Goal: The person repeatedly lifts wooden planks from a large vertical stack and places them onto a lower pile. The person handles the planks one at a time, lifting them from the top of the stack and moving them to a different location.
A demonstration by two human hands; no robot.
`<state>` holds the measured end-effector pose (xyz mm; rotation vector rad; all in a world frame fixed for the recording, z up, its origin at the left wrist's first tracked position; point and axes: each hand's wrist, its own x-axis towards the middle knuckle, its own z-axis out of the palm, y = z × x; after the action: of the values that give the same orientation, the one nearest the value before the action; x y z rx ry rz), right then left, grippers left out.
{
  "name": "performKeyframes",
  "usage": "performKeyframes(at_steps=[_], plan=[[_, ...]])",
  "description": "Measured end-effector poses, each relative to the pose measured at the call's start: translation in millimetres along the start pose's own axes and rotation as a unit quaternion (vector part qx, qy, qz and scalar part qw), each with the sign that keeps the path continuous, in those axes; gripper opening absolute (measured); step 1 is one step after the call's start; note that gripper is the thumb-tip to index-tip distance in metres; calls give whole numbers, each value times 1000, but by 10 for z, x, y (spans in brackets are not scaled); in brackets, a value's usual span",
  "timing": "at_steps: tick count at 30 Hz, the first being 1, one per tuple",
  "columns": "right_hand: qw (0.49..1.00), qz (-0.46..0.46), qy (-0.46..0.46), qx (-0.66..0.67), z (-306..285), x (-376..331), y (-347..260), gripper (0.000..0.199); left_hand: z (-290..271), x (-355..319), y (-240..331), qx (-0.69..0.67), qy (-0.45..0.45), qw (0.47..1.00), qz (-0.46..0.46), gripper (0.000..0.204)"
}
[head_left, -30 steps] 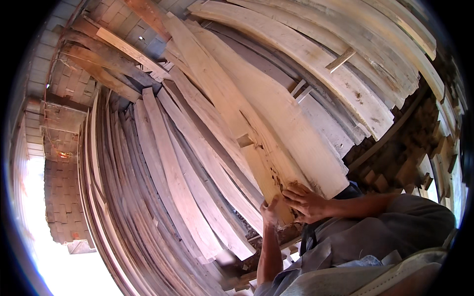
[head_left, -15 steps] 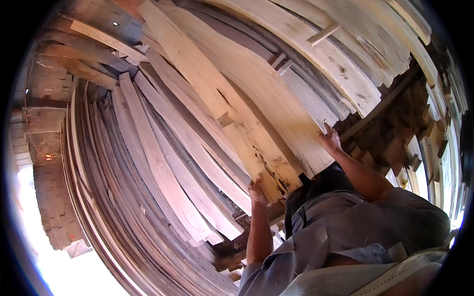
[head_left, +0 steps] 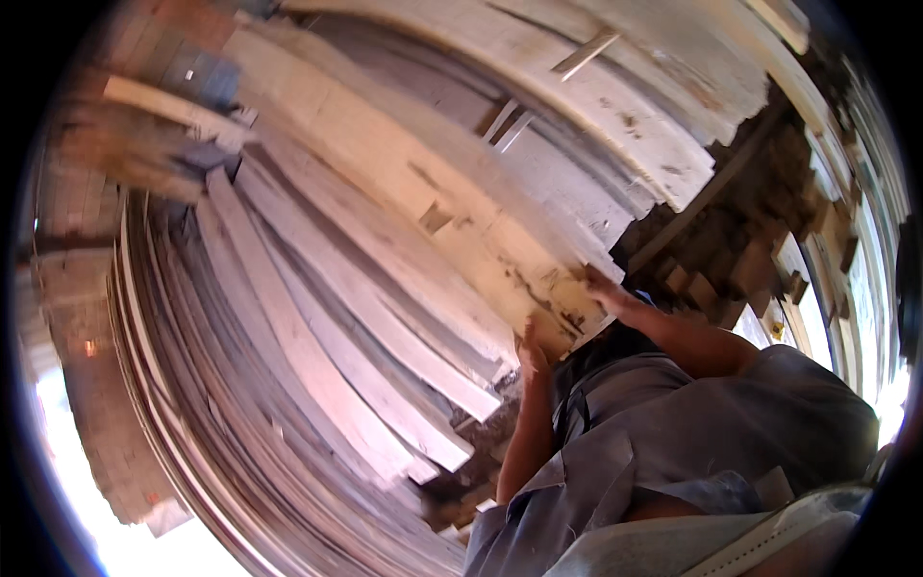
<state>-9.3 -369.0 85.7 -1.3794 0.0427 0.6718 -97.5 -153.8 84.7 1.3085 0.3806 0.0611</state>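
A long pale yellow wooden plank (head_left: pixel 481 252) slants from the upper left down to my waist. Dark cracks and holes mark its near end, and a squarish darker patch lies further up. My left hand (head_left: pixel 531 348) is closed on its left edge near that end. At the opposite edge, my right hand (head_left: pixel 606 290) grips the same plank, its fingers partly smeared by motion. The undersides of both grips are hidden. Motion blurs the plank's far part, so I cannot tell whether another board lies against it there.
Stacked greyish boards (head_left: pixel 327 317) run alongside on the left, with thin boards (head_left: pixel 183 385) on edge beyond them. Wide rough-edged boards (head_left: pixel 615 115) lie at the upper right, small sticks (head_left: pixel 585 53) between layers. Cut timber ends (head_left: pixel 702 288) stick out at right. A brick wall (head_left: pixel 91 385) stands far left.
My right hand has shifted left, from a smooth wide board's edge to the cracked plank's edge. My hands are closer together. That smooth board no longer shows separately beside the cracked plank.
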Motion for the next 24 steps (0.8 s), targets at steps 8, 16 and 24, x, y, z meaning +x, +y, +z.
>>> performKeyframes(at_steps=[8,16,24], plan=[[968,12,57,-243,-140,-22,-204,77,368,11,330,-18,19,984,-177,71],[958,111,96,-247,-719,-227,-241,55,256,350,287,49,124,985,-110,76],[737,-139,569,336,-3391,-1096,-1133,35,349,1212,313,182,245,951,52,82]])
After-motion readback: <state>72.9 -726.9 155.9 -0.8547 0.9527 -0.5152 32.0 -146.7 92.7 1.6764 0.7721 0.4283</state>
